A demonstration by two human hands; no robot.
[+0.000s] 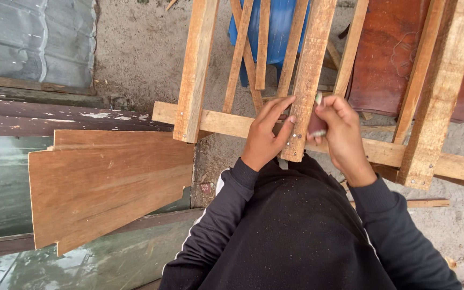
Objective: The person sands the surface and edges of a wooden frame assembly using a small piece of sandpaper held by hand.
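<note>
Tan wood frame (307, 75), blue barrel (280, 27), reddish-brown board (388, 59), blk sleeves (216, 215).

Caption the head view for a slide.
Left hand steadies a wooden slat on a crosspiece while the right hand grips a small dark tool.

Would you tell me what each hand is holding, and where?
The left hand presses the near end of a wooden slat. The right hand grips a small dark tool around its middle.

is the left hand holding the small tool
No, the small dark tool sits in the right hand; the left hand rests on the wooden slat.
</note>
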